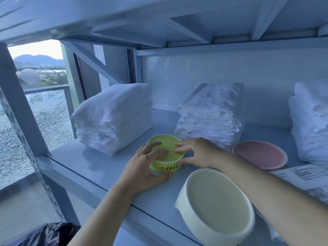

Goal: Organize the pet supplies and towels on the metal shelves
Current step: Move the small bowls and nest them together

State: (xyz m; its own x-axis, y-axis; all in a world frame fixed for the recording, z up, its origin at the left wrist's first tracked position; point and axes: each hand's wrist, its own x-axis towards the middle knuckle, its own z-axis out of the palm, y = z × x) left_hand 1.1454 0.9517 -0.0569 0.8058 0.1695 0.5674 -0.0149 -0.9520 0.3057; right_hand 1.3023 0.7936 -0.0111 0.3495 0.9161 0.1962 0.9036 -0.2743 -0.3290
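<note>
A green pet bowl (166,166) stands upside down on the metal shelf (99,167), with black lettering on its side. My left hand (143,167) grips its left side, fingers over the base and thumb under the rim. My right hand (197,153) holds its right side with fingertips on the base. A cream bowl (215,205) lies upside down near the shelf's front edge. A pink bowl (260,156) sits upside down behind my right forearm. Folded white towels are stacked at the back left (113,118), the back middle (211,114) and the far right (310,121).
A white packet with a printed label (305,176) lies at the right. The upper shelf (177,23) hangs close overhead. A perforated upright post (23,110) stands at the left before a window. A black bag (49,234) sits below.
</note>
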